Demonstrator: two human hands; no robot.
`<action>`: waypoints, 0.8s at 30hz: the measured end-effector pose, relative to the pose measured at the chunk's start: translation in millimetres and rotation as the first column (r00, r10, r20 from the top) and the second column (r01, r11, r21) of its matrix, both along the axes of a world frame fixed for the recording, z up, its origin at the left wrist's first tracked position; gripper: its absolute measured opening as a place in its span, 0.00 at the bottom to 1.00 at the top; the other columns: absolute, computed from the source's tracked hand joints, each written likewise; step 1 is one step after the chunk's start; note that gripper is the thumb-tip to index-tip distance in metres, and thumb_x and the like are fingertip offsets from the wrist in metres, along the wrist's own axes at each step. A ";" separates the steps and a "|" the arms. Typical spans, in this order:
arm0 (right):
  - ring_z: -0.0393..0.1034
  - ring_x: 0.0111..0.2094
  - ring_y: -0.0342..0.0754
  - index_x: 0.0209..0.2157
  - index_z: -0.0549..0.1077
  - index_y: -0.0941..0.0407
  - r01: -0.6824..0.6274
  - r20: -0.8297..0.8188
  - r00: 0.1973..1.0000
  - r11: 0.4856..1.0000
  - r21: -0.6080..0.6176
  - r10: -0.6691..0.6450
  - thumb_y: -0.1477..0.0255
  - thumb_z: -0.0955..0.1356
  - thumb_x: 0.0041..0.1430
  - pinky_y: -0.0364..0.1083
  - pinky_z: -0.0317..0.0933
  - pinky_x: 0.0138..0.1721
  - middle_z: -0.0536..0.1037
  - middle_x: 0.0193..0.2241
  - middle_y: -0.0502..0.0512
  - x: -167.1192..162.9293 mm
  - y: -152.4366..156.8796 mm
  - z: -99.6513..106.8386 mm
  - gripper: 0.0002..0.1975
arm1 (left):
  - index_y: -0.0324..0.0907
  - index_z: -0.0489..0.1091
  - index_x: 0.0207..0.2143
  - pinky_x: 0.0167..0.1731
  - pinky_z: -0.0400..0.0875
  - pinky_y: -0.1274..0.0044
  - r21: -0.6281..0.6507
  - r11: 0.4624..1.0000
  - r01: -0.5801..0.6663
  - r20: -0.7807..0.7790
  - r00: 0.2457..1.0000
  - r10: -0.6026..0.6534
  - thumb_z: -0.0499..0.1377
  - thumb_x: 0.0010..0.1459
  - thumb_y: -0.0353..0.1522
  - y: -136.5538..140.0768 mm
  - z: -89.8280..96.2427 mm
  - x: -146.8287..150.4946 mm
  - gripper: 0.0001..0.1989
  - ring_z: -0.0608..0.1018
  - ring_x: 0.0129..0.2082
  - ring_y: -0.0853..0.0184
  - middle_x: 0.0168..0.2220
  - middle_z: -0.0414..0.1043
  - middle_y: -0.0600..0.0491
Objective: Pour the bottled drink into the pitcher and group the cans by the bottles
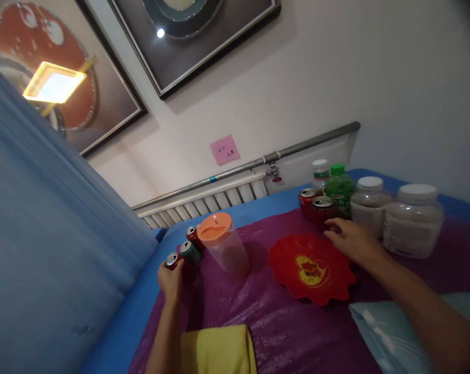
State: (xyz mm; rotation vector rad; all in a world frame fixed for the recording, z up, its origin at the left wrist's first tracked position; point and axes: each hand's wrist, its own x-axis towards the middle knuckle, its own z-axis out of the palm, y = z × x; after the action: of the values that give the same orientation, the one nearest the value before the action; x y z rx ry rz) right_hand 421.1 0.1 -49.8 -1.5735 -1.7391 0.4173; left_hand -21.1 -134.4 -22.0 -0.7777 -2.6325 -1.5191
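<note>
At the left of the cloth, my left hand (170,278) has its thumb and fingers around the top of a red soda can (173,260). A green soda can (190,251) and another red can (192,235) stand right behind it. My right hand (350,239) is over the right edge of a red scalloped plate (285,257), thumb and fingers apart. Its fingertips are close to a dark red can (323,209); whether they touch it I cannot tell. Beside that can stands one more red can (307,200).
A clear pitcher with an orange lid (215,231) stands mid-table. Behind my right hand are a green bottle (340,187), a white-capped bottle (320,174) and two clear jars (413,223). A yellow cloth (219,350) and light-blue cloth (379,327) lie in front. A blue curtain (43,234) hangs left.
</note>
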 end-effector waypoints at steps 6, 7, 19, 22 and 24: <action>0.75 0.43 0.53 0.45 0.73 0.57 -0.235 -0.337 0.919 0.971 -0.048 0.205 0.66 0.66 0.54 0.51 0.67 0.47 0.80 0.44 0.60 -13.8 -18.9 19.3 0.17 | 0.42 0.69 0.51 0.52 0.69 0.66 0.135 0.938 0.318 0.025 0.946 -0.324 0.68 0.44 0.38 -36.8 37.2 52.0 0.30 0.75 0.52 0.53 0.50 0.74 0.47; 0.75 0.45 0.54 0.44 0.74 0.56 -0.364 -0.440 0.846 0.929 -0.063 0.302 0.64 0.67 0.52 0.52 0.67 0.48 0.80 0.44 0.59 -18.8 -26.0 23.7 0.18 | 0.43 0.71 0.50 0.49 0.71 0.67 0.167 0.891 0.422 0.056 0.898 -0.436 0.70 0.41 0.39 -40.3 40.6 67.4 0.31 0.76 0.50 0.54 0.49 0.76 0.48; 0.67 0.55 0.59 0.54 0.70 0.58 -0.925 -0.830 0.238 0.378 -0.036 0.504 0.76 0.74 0.33 0.56 0.57 0.58 0.76 0.51 0.60 -37.5 -65.2 42.6 0.40 | 0.48 0.65 0.59 0.59 0.64 0.66 0.371 0.300 0.879 0.120 0.275 -0.954 0.69 0.48 0.36 -11.3 39.7 208.4 0.34 0.69 0.59 0.55 0.60 0.67 0.48; 0.70 0.50 0.58 0.51 0.72 0.60 -0.908 -0.854 0.229 0.418 -0.014 0.467 0.75 0.73 0.33 0.53 0.62 0.52 0.78 0.47 0.60 -34.9 -62.1 43.7 0.35 | 0.47 0.67 0.55 0.55 0.67 0.68 0.409 0.514 0.754 -0.085 0.593 -0.801 0.66 0.51 0.39 -21.0 50.7 191.3 0.28 0.72 0.56 0.57 0.57 0.69 0.48; 0.72 0.46 0.57 0.50 0.72 0.59 -0.881 -0.870 0.227 0.473 0.008 0.437 0.73 0.73 0.34 0.53 0.64 0.49 0.79 0.44 0.58 -33.8 -60.5 43.6 0.34 | 0.47 0.68 0.53 0.55 0.66 0.71 0.536 0.676 0.505 -0.148 0.845 -0.513 0.63 0.55 0.41 -19.1 54.2 166.1 0.23 0.72 0.56 0.60 0.55 0.70 0.51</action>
State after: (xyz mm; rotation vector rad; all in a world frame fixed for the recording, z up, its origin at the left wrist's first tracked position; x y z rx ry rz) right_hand 387.3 -60.4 -6.1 -0.4594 -1.4902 1.8875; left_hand 145.1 -153.5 32.2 -1.4973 -1.8333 -2.2636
